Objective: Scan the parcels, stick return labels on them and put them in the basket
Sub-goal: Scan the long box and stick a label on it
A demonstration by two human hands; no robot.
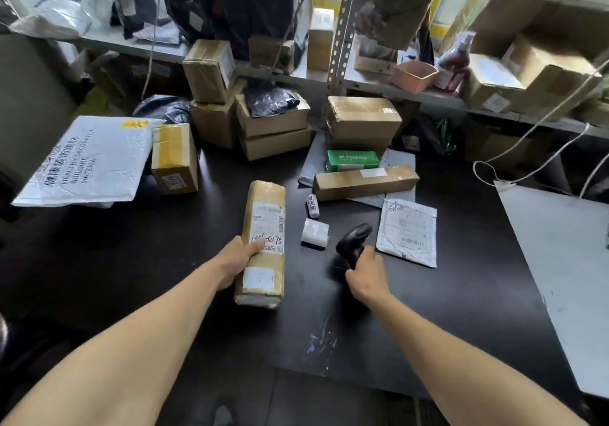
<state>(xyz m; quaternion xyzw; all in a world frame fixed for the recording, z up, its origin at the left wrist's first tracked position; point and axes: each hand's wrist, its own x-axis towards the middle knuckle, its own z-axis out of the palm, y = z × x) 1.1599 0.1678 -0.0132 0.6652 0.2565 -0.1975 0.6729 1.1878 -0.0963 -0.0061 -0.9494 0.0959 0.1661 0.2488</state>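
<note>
A long parcel wrapped in brown tape [263, 227] lies on the black table [461, 310], its white shipping label facing up. My left hand [235, 260] grips its left side, thumb on the label. My right hand [365, 274] holds the handle of a black barcode scanner [354, 239], whose head stands just right of the parcel. A small white label roll [315, 233] and a marked stamp-like stick [312, 205] lie between parcel and scanner. A grey mailer with a label [408, 231] lies to the right. No basket is plainly in view.
Cardboard boxes [270, 122] are stacked at the table's back, with a long flat box [364, 181] and a green packet [352, 160]. A large white padded bag [89, 158] rests at left. Shelves behind hold bags and cartons. A grey table [560, 277] adjoins at right.
</note>
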